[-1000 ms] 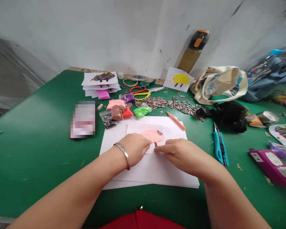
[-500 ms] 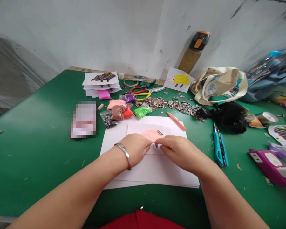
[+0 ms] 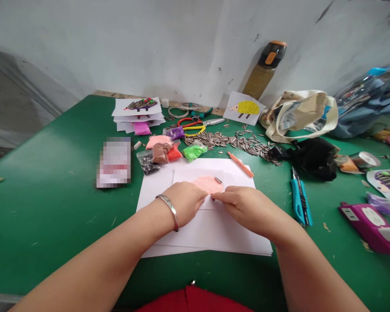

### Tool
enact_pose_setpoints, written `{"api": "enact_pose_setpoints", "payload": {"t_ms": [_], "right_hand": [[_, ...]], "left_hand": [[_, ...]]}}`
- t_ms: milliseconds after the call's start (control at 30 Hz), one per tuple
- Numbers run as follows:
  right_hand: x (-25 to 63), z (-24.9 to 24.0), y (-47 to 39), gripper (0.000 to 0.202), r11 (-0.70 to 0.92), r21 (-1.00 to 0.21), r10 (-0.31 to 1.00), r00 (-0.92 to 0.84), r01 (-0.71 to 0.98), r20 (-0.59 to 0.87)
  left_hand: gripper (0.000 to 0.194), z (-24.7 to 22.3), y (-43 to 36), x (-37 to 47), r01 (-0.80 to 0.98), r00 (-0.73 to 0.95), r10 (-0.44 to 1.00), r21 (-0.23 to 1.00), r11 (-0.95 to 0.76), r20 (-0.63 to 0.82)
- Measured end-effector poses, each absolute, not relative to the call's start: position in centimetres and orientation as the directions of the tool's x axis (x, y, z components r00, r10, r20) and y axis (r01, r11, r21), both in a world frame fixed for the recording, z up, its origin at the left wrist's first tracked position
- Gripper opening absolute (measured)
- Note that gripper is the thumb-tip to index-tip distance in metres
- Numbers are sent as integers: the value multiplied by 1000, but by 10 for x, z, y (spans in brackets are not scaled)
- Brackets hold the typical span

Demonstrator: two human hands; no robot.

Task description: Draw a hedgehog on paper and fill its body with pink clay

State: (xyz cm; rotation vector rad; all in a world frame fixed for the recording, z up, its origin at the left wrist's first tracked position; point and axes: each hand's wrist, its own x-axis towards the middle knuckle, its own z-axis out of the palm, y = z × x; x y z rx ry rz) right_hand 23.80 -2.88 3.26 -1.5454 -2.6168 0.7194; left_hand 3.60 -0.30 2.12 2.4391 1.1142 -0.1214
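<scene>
A flat pink clay shape (image 3: 208, 184) lies on a small white sheet (image 3: 182, 174), with one striped sunflower seed (image 3: 218, 180) on its upper right. My left hand (image 3: 186, 201), a silver bangle at its wrist, rests closed, thumb and fingers together at the lower edge of the clay. What may be between them is hidden. My right hand (image 3: 247, 207) is closed too, its index finger reaching left onto a small brown piece of clay (image 3: 213, 199) mostly covered by the fingertip. Larger white paper (image 3: 198, 242) lies underneath.
Bagged clay (image 3: 195, 151) in several colours and loose sunflower seeds (image 3: 214, 141) lie behind the paper. An orange pen (image 3: 241, 165) crosses its corner. To the right are a blue utility knife (image 3: 300, 201) and a black bag (image 3: 316, 158); a blurred-out rectangular object (image 3: 113, 162) is left.
My right hand has shifted slightly; its index finger now lies flatter over the small brown piece, and less of it shows. My left hand stays in place.
</scene>
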Motion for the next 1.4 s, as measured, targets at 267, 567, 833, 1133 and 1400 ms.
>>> {"api": "enact_pose_setpoints", "payload": {"t_ms": [267,567,833,1133,1400], "right_hand": [[240,32,-29,38,400,-388,840,-501,830,-206],[238,31,-29,39,406,-380,841,-503,831,-200],[238,32,-29,39,410,-366,838,-503,835,-210],[236,33,-31,36,450,-316,821,-527,835,-221],[237,36,-33,34,466,-332,807,-548,820,-221]], "left_hand": [[32,20,-3,35,714,686,694,387,-584,-217],[32,20,-3,36,709,687,697,403,-579,-206],[34,22,-3,36,708,688,697,396,-585,-201],[32,22,-4,36,729,675,692,374,-573,-255],[32,20,-3,36,732,671,699,375,-569,-248]]}}
